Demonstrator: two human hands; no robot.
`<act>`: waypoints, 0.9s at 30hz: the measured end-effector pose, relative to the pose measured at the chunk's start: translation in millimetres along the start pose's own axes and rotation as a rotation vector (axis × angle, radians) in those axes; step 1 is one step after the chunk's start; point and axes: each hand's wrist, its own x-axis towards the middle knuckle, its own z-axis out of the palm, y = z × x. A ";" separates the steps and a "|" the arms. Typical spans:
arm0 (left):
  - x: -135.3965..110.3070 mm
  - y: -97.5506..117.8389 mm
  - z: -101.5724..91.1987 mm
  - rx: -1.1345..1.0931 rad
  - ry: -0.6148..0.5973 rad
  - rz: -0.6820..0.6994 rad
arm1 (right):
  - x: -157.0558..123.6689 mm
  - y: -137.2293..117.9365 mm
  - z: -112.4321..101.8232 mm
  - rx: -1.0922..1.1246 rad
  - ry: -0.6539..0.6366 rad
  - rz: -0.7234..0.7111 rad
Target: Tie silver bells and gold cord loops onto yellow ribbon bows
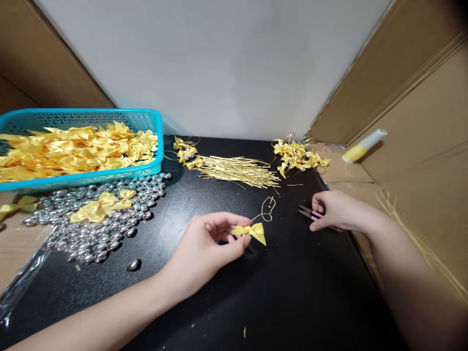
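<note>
My left hand (pixel 215 243) pinches a yellow ribbon bow (pixel 252 230) between thumb and fingers, above the middle of the black tabletop. A thin gold cord (pixel 268 209) runs from the bow and curls in loops just behind it. Over at the right edge of the table, my right hand (pixel 331 210) is closed around small scissors (pixel 309 212). Their pointed blades face left, toward the bow, and are slightly apart. The fingers cover most of the scissor handles. A silvery bit shows under the bow's knot, partly hidden by my thumb.
A turquoise basket (pixel 159 146) full of yellow bows stands at the back left. Silver beads (pixel 98 243) spread before it, with loose bows (pixel 104 205) on top. Gold cord lengths (pixel 239 170) lie at the back between two piles of beaded bows (pixel 298 155). A yellow-white tube (pixel 364 145) lies right.
</note>
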 end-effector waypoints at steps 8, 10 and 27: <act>-1.7 -4.2 -0.7 0.087 -0.006 0.056 | 1.5 4.5 3.4 0.105 0.085 -0.083; -2.8 -4.6 -1.0 0.200 0.031 0.161 | -1.8 -7.4 5.1 0.132 0.306 -0.295; -15.3 7.0 0.3 0.519 0.042 0.437 | -42.6 -88.9 61.1 0.274 0.860 -1.111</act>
